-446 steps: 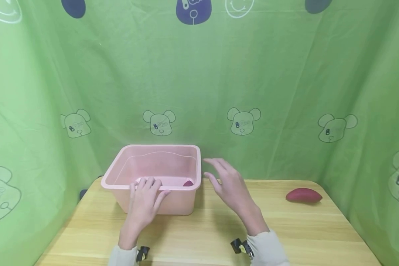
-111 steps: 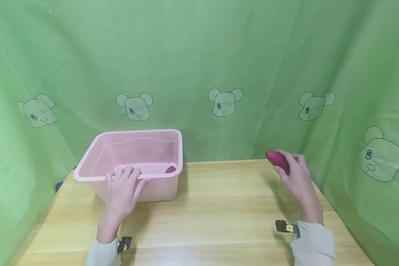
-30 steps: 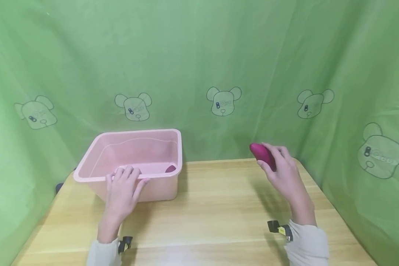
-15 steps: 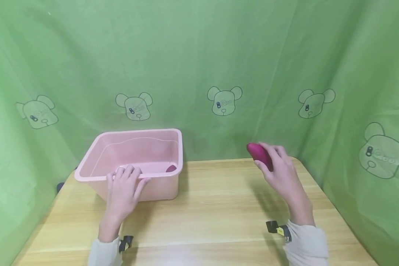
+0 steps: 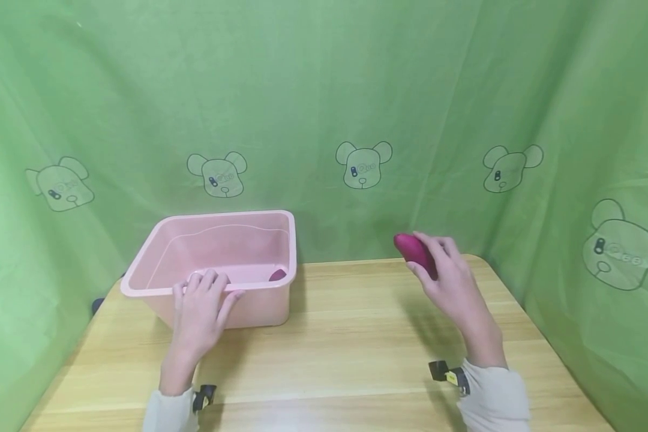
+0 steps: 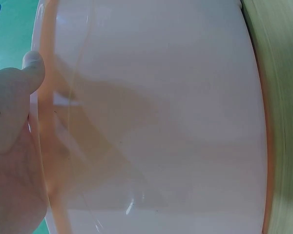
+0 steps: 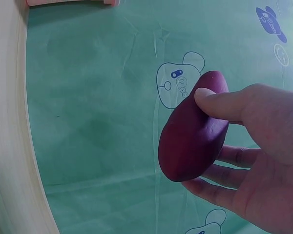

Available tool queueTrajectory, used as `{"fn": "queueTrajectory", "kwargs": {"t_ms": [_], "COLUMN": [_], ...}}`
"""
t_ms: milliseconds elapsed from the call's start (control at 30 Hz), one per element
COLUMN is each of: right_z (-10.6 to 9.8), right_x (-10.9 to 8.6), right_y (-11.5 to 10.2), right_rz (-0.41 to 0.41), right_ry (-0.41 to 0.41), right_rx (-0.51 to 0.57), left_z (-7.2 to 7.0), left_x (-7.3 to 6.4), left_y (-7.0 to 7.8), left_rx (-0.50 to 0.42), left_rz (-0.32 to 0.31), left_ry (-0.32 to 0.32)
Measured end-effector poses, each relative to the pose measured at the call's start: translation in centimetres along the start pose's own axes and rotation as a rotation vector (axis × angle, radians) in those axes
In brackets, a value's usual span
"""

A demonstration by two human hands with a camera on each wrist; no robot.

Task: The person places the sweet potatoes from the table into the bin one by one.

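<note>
My right hand (image 5: 453, 285) holds a dark purple-red sweet potato (image 5: 413, 251) in the air above the right part of the table. In the right wrist view the thumb presses one side of the sweet potato (image 7: 193, 139) and the fingers lie behind it. On the left stands a pink plastic basin (image 5: 270, 306). My left hand (image 5: 197, 315) grips its front rim, fingers hooked over the edge and thumb outside. Inside, near the basin's right front corner, part of another purple-red piece (image 5: 277, 275) shows; the rim hides the rest.
The wooden table (image 5: 345, 354) carries the basin near its back left. A green curtain (image 5: 324, 90) with bear-head prints hangs close behind and on both sides. Small black wrist cameras (image 5: 438, 370) sit by the cuffs.
The sweet potato lay on the table at the right in the oldest frame; my right hand has since lifted it. Lately that hand drifts slowly left with it. My left hand stays on the rim.
</note>
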State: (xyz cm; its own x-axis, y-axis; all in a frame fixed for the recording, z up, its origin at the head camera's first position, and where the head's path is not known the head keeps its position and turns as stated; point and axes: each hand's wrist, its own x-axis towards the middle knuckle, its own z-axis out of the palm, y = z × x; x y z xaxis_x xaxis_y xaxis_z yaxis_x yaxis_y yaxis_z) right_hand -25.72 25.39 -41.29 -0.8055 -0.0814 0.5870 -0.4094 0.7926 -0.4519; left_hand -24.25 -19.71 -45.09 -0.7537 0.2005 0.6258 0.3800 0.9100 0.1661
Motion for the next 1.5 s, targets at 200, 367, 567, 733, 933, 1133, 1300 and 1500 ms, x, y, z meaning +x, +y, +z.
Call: {"fn": "queueTrajectory", "kwargs": {"t_ms": [200,367,567,733,933,1133,1300,1500], "right_z": [0.1,0.3,0.5,0.7,0.9,1.0,1.2,1.4], "right_x": [0.0,-0.1,-0.1,-0.1,0.0,0.1,0.1,0.0], "right_y": [-0.3,-0.5,-0.9,-1.2,-1.5,-1.9,-2.2,-2.5], "right_rz": [-0.013,-0.019,-0.028,-0.039,-0.031,-0.048,-0.057,-0.067], "right_ry": [-0.001,-0.008,-0.009,-0.009,-0.019,-0.013,-0.011,-0.020], "right_rx": [0.008,0.011,0.014,0.014,0.015,0.019,0.022,0.031], "left_z": [0.1,0.2,0.2,0.2,0.2,0.2,0.2,0.2], "left_x": [0.0,0.0,0.1,0.0,0.0,0.0,0.0,-0.1], "left_y": [-0.1,-0.1,-0.2,-0.1,-0.1,-0.2,-0.2,-0.3], "left_rx": [0.000,0.005,0.019,0.016,0.013,0.012,0.010,0.005], "left_rz": [0.010,0.013,0.012,0.011,0.013,0.017,0.012,0.005], "left_ry": [0.014,0.014,0.008,0.006,0.013,0.019,0.014,0.005]}}
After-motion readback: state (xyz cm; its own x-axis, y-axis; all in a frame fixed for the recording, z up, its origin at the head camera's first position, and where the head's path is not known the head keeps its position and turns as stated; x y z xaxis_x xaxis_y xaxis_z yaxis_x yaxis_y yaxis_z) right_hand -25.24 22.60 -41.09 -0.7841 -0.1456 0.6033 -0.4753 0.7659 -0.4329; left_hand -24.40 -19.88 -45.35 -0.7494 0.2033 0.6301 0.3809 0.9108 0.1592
